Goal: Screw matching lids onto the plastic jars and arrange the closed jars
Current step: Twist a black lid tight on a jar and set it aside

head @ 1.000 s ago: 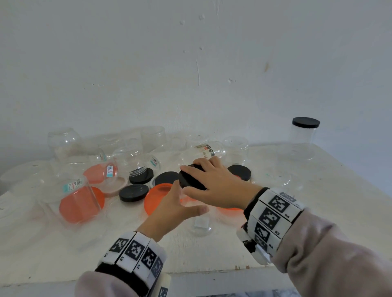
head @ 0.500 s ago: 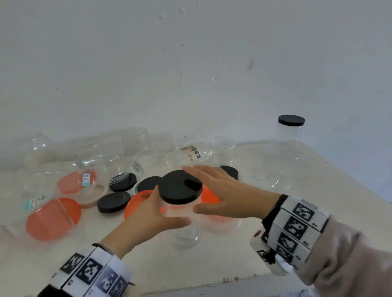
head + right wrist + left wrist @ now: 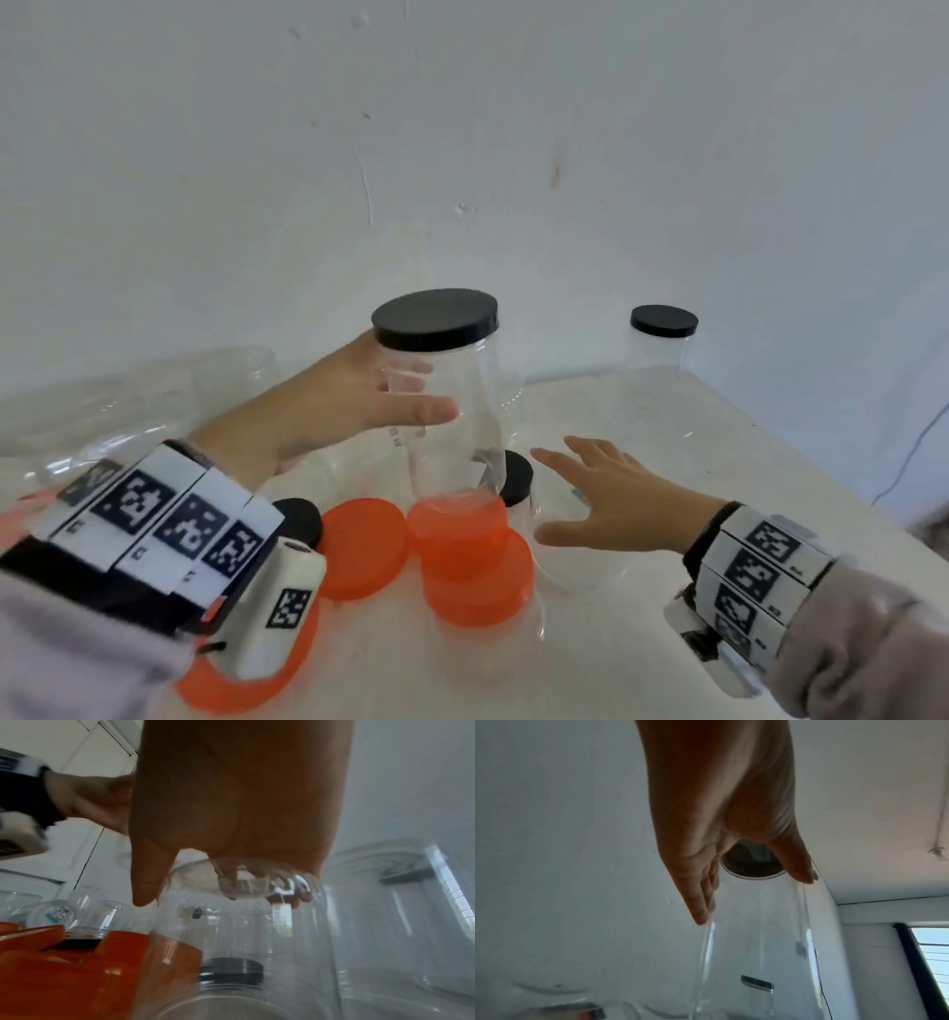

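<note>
Both of your hands are up over the white desk (image 3: 693, 462). Your left hand (image 3: 334, 406) grips the tall clear plastic jar with the black screw lid (image 3: 441, 390), thumb across its near side and fingers wrapped behind the wall, just below the lid. You hold that jar raised and slightly tilted, its base above the round orange plastic lids (image 3: 462, 560) that lie overlapping near the middle of the desk. From the left wrist view the fingers (image 3: 700, 902) run down one side of the clear wall and the thumb down the other.

Your right hand (image 3: 611, 498) is spread, palm down and fingers loosely fanned, just right of the jar's base and apart from it, holding nothing. It hovers over an open clear jar (image 3: 570, 555) on the desk.

A second clear jar capped with a black lid (image 3: 662, 354) stands upright far right, near the wall. Blurred empty clear jars (image 3: 128, 406) crowd the far left.
</note>
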